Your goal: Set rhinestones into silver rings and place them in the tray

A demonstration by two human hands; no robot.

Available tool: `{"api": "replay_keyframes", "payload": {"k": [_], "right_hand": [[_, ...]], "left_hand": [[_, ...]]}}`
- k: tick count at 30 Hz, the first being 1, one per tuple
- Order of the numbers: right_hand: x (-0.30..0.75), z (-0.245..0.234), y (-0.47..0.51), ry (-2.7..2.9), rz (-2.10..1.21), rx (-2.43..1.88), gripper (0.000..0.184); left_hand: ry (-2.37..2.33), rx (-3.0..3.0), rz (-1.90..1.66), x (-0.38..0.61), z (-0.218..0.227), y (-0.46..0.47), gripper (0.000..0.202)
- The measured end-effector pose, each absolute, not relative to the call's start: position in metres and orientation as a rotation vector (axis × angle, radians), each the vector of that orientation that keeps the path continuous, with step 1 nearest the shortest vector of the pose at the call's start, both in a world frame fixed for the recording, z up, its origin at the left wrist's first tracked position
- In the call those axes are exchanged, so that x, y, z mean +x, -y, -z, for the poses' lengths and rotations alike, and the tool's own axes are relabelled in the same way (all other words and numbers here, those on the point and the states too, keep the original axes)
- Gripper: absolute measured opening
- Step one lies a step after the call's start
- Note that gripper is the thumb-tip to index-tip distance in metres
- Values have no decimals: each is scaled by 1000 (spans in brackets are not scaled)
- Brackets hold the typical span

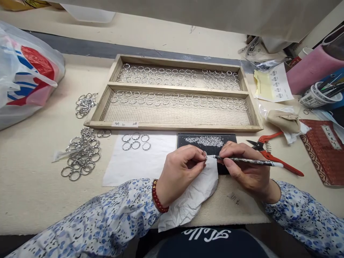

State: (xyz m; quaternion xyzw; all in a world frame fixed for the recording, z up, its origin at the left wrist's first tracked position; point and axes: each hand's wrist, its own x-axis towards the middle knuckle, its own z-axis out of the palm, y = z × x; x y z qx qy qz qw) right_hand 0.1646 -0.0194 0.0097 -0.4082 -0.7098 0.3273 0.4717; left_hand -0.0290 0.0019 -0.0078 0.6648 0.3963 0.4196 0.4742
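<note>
Between thumb and forefinger, my left hand (180,172) pinches a small silver ring (205,155), mostly covered by the fingertips. My right hand (245,170) grips a slim patterned pen-like tool (255,161), its tip close to the ring; whether they touch I cannot tell. Behind both hands lies a black ridged tray (185,143) with a spread of tiny sparkling stones (205,141). A crumpled white tissue (192,204) hangs below my left hand. Several silver rings (135,145) sit in two rows on a white sheet (115,165) to the left.
A wooden-framed mesh tray (172,126) holds rows of rings at the back. Loose ring piles (83,154) lie left, near a plastic bag (29,75). Red-handled pliers (285,163), a red booklet (324,150) and a cup of tools (313,95) are on the right.
</note>
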Motion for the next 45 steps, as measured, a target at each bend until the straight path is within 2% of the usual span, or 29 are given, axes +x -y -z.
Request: {"api": "replay_keyframes", "payload": {"k": [28, 38, 45], "right_hand": [[164, -13, 20, 1738, -790, -1025, 17], [175, -3, 13, 1738, -495, -1339, 8], [176, 3, 10, 1754, -505, -1392, 6]], "left_hand": [[-972, 1613, -1016, -29, 8, -2, 13], [-971, 1586, -996, -30, 9, -2, 13], [-967, 1586, -1008, -29, 9, -2, 13]]}}
